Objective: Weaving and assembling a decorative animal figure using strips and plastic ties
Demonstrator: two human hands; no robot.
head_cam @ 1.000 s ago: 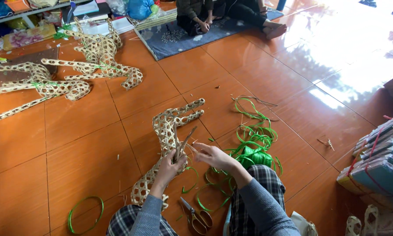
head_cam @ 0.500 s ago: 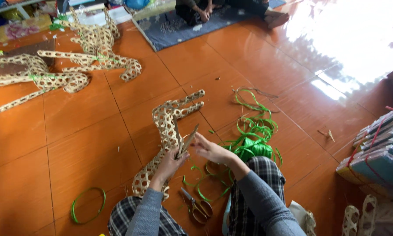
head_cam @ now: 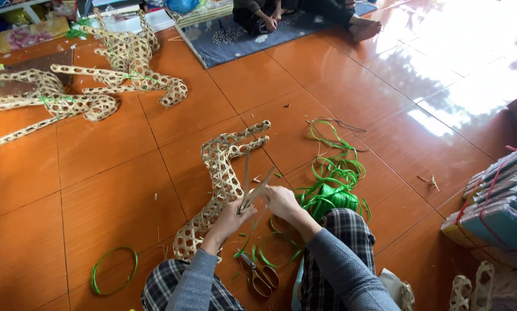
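A woven bamboo animal-shaped frame (head_cam: 219, 173) lies on the orange tiled floor in front of me. My left hand (head_cam: 229, 217) rests against its middle and pinches thin bamboo strips (head_cam: 252, 187) that stick up from it. Beside it, my right hand (head_cam: 281, 203) grips the same strips. A roll of green plastic strapping (head_cam: 334, 197) with loose loops sits just right of my right hand. Scissors (head_cam: 258, 277) lie on the floor between my knees.
Several more woven frames (head_cam: 91, 86) lie at the upper left. A green loop (head_cam: 114, 269) lies at the lower left. Another person sits on a dark mat (head_cam: 229, 35) at the top. Stacked boxes (head_cam: 500, 207) stand at the right edge.
Both hands have stayed on the strips and shifted slightly; the strips now stand more upright. The view has tilted a little downward.
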